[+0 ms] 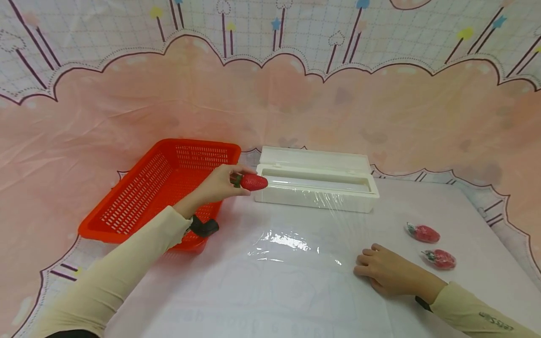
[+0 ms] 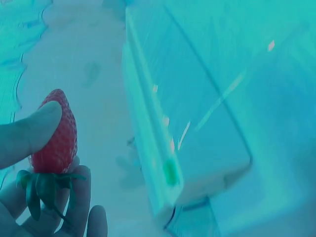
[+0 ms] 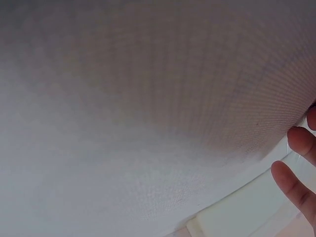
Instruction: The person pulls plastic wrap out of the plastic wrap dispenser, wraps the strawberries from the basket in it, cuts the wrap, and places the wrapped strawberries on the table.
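My left hand (image 1: 228, 180) pinches a red strawberry (image 1: 252, 182) by its green leafy end, holding it in the air between the red basket (image 1: 139, 197) and the white cling-film dispenser box (image 1: 317, 178). In the left wrist view my thumb lies along the strawberry (image 2: 57, 136), with the dispenser box (image 2: 192, 123) to its right. A sheet of clear film (image 1: 291, 244) is pulled out from the box across the table. My right hand (image 1: 382, 267) rests on the table at the film's right edge, fingers loosely curled and holding nothing; its fingertips (image 3: 296, 168) show in the right wrist view.
Two film-wrapped strawberries (image 1: 422, 233) (image 1: 440, 258) lie on the table to the right of my right hand. The red basket stands at the left, partly off the white mat. A pink patterned cloth backs the scene.
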{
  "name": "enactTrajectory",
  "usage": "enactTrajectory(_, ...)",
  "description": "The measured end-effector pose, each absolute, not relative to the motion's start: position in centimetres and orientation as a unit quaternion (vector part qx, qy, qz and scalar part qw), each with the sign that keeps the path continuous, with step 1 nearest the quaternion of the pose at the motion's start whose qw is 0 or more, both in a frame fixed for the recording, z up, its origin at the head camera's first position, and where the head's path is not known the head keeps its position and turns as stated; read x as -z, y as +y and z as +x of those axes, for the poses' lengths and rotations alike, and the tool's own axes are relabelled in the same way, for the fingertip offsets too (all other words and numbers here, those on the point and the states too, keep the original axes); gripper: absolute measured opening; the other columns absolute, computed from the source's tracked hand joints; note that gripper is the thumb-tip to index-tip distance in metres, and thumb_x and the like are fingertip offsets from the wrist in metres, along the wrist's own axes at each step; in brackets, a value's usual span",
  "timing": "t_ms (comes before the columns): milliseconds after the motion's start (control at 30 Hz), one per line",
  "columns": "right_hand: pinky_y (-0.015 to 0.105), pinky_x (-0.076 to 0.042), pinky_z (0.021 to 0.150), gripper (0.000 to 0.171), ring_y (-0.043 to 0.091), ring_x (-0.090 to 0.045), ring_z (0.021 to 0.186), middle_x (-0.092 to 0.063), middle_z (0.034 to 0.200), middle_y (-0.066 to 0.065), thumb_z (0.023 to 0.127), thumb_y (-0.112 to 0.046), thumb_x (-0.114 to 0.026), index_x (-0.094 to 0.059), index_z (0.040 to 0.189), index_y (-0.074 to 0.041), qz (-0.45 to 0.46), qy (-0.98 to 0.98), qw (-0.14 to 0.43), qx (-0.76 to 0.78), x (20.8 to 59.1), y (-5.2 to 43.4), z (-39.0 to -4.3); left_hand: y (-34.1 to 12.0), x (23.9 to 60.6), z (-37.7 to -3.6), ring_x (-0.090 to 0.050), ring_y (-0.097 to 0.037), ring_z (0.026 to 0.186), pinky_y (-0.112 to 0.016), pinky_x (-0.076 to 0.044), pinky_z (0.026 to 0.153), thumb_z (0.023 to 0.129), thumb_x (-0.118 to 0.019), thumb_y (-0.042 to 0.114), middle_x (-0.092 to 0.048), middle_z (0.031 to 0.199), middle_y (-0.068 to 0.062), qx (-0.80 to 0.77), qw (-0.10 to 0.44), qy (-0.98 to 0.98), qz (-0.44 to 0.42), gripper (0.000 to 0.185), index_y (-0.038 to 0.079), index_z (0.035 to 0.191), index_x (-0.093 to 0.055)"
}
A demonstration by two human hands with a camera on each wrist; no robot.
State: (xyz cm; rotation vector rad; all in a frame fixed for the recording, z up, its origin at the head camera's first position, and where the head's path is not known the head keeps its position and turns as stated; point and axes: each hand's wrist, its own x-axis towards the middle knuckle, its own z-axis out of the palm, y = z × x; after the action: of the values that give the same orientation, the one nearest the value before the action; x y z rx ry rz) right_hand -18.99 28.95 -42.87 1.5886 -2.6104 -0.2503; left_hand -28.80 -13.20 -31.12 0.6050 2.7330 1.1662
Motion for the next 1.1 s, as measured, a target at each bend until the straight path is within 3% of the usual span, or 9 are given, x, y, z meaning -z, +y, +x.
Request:
enactTrajectory(300,0.034,-0.048,0.072,0.022,0.008,-0.052,0.078,-0.059,0.084,-0.01,0.077,-0.021,-0.072,-0.059,0.095,-0.026,0.522,-0.848,0.045,0.081,42.7,28.8,-18.9,-9.9,33.2,-28.0,-0.062,-0.026,0.091,-0.03,-0.054,0.077,0.076,-0.076,0.011,-0.065,0.113,-0.014,-0.386,0.081,0.887,0.241,0.046,0.009,0.12,-0.062)
enactTrajectory(533,0.034,-0.048,0.071,0.023,0.008,-0.051,0.078,-0.058,0.083,-0.01,0.076,-0.02,-0.072,-0.059,0.094,-0.025,0.525,-0.846,0.049,0.08,42.8,28.8,-18.9,-7.6,34.5,-27.6,-0.061,-0.024,0.093,-0.028,-0.054,0.077,0.076,-0.076,0.012,-0.065,0.113,-0.01,-0.386,0.086,0.884,0.247,0.046,0.013,0.12,-0.063)
enactTrajectory(1100,0.033,-0.048,0.071,0.02,0.008,-0.052,0.079,-0.06,0.085,-0.01,0.079,-0.021,-0.071,-0.06,0.095,-0.027,0.516,-0.853,0.035,0.072,42.7,28.9,-19.0,-2.1,37.6,-27.4,-0.06,-0.019,0.093,-0.018,-0.048,0.075,0.074,-0.077,0.004,-0.067,0.113,-0.007,-0.375,0.097,0.857,0.34,0.045,0.008,0.116,-0.065)
